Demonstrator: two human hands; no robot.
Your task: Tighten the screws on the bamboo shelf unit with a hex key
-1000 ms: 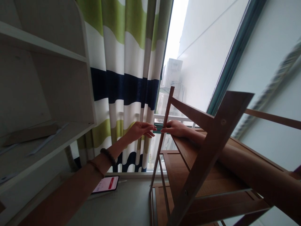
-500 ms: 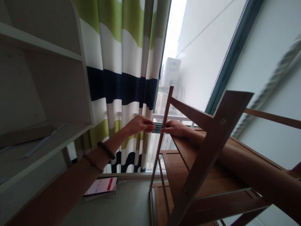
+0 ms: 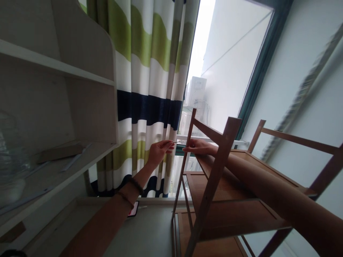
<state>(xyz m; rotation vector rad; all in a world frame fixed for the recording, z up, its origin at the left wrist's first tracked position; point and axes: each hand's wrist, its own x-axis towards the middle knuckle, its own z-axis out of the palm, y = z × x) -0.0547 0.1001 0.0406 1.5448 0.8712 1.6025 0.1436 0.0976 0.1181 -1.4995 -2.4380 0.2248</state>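
My left hand (image 3: 158, 152) is closed in a pinch on a thin dark rod (image 3: 176, 142), which sticks out to the right toward the shelf post. Its exact kind is too small to make out. My right hand (image 3: 200, 146) reaches through the brown wooden shelf rack (image 3: 198, 189), its fingers closed around the rack's far-left upright post (image 3: 189, 135). A small gap separates the rod's tip from the post. Part of the right forearm passes behind the nearer upright.
White shelving (image 3: 92, 110) stands close on the left. A striped curtain (image 3: 150, 107) hangs beside the window (image 3: 227, 60). Below my left forearm, a phone (image 3: 133, 210) lies on a white surface (image 3: 150, 232), mostly covered by the arm.
The view has shifted, bringing more of the white shelving and rack into sight. My left hand has turned, and the rod shows more clearly. The right hand stays at the post.
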